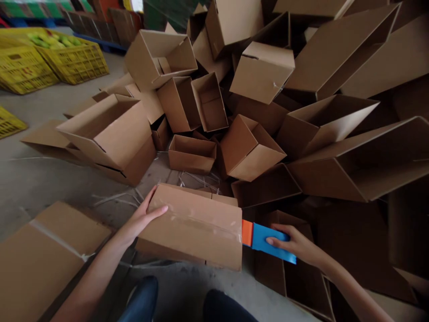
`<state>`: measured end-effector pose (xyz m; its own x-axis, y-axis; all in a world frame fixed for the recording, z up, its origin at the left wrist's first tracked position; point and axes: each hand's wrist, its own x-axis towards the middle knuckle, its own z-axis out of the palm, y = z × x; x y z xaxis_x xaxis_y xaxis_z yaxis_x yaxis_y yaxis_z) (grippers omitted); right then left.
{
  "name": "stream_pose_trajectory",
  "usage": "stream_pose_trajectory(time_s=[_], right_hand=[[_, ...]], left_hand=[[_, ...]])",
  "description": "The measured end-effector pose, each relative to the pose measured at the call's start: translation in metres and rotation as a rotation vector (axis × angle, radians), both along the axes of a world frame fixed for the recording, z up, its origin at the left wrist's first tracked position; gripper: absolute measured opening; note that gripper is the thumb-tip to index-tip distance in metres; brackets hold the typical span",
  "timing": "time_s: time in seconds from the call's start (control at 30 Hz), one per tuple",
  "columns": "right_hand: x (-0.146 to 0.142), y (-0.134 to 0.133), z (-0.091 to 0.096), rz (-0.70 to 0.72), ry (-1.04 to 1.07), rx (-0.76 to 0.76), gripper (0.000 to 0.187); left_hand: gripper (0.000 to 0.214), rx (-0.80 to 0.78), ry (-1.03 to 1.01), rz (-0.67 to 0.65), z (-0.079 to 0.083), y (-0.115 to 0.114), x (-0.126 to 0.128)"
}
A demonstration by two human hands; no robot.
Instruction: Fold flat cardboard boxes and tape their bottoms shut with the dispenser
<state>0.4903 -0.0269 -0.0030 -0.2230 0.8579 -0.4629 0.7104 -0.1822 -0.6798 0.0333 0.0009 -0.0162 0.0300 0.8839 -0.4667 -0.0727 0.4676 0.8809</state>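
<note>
A cardboard box [197,223] is held in front of me, with clear shiny tape along the seam of the face turned toward me. My left hand [147,214] grips its left end, thumb lying on that face and the fingers mostly hidden behind the edge. At the box's right end is a blue and orange tape dispenser [273,241]. My right hand [290,243] is closed around its blue body. The orange part sits right against the box edge; whether it presses on the cardboard there I cannot tell.
Many open cardboard boxes [253,147] are heaped ahead and to the right. A flattened, strapped cardboard stack [50,255] lies at lower left. Loose white straps [201,179] litter the floor. Yellow crates [75,62], one with green fruit [55,40], stand at upper left.
</note>
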Motion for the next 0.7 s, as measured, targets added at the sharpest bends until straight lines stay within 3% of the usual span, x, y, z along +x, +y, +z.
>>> stream_pose_trajectory(time_s=[0.13,0.47,0.7], right_hand=[[0.001,-0.004,-0.008,0.052,0.042,-0.083,0.051],[0.007,-0.005,-0.033,0.059,0.184,-0.16,0.053],[0.033,0.007,-0.032,0.028,0.214,-0.231,0.058]], left_hand=[[0.088,-0.057,0.014,-0.069,0.003,0.002,-0.001],[0.075,-0.024,0.057,-0.143,0.003,0.004,-0.005],[0.078,-0.088,0.092,-0.127,-0.003,0.006,-0.009]])
